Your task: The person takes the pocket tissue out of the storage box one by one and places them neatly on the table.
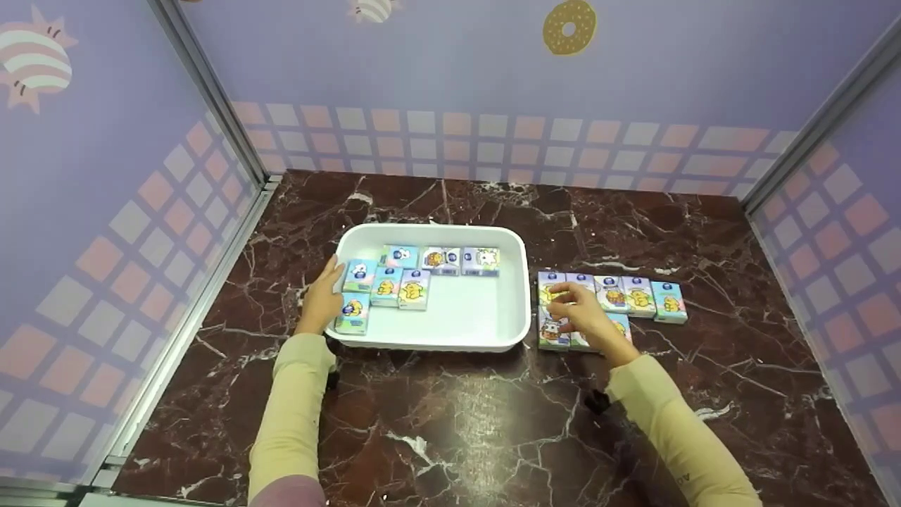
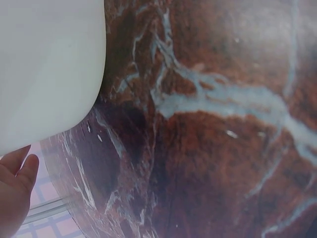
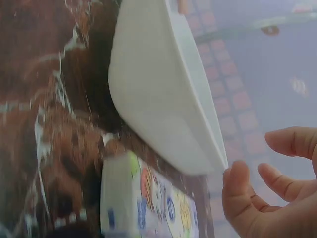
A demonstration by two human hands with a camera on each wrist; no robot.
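My left hand [image 1: 320, 299] rests flat on the tray [image 1: 512, 282] at its 9 o'clock edge, fingers relaxed. Right hand [image 1: 584, 317] hovers over packs [image 1: 640, 296] on the bench [image 1: 450, 422], fingers loosely curled, prob. holding nothing. Risk: nudging the row crooked.

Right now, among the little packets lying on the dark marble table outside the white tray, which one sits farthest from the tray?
The small light-blue packet with a yellow cartoon, at the right end of the back row; every other packet lies between it and the white plastic tray.
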